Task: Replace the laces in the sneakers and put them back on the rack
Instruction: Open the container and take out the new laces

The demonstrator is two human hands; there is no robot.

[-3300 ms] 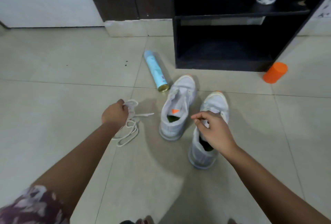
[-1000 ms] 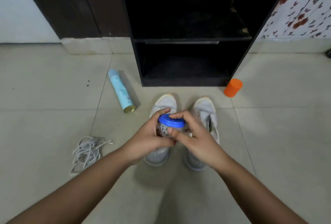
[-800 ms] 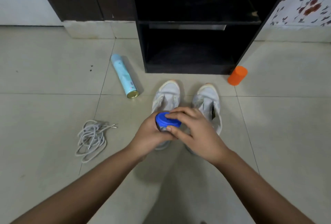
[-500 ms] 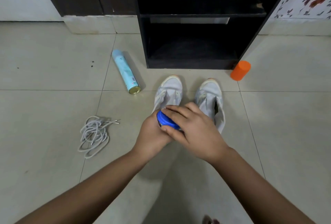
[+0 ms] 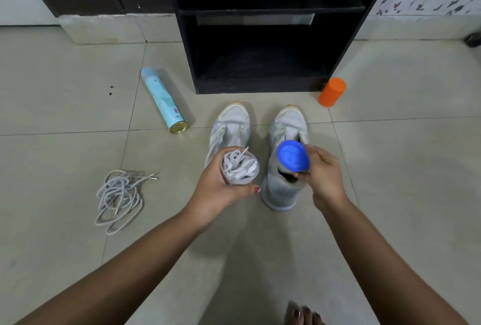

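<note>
Hands now apart: the left hand (image 5: pixel 221 192) grips a small round jar (image 5: pixel 238 181) with its fingers wrapped round the wall, and the right hand (image 5: pixel 325 176) pinches the blue lid (image 5: pixel 293 156) by its rim, just to the right of the jar. Half a second ago both hands were pressed together over the lid while it sat on the jar; the lid has since come off and swung aside, tilted with its smooth plastic disc facing up toward the camera.

Pale glossy tiles with thin grout lines make up the floor (image 5: pixel 65 142). A black boxy rack (image 5: pixel 335 64) with flat shelves stands on it at the far side.

Two grey-white fabric sneakers, the left sneaker (image 5: pixel 231 127) and the right sneaker (image 5: pixel 285 127), lie side by side on the floor just in front of the rack. Their long axes run parallel, with toes toward the rack and heels toward the person.

A slim light-blue spray can (image 5: pixel 162 98) with a gold metal end lies on its side left of the shoes. Nearer the person, a loose tangle of grey round cord laces (image 5: pixel 118 199) rests on the tiles. An orange plastic cylinder (image 5: pixel 332 91) stands by the rack's right corner.

Flat white laces (image 5: pixel 240 166) are bundled inside the open jar, filling its mouth, with one tip poking up over the rim.
</note>
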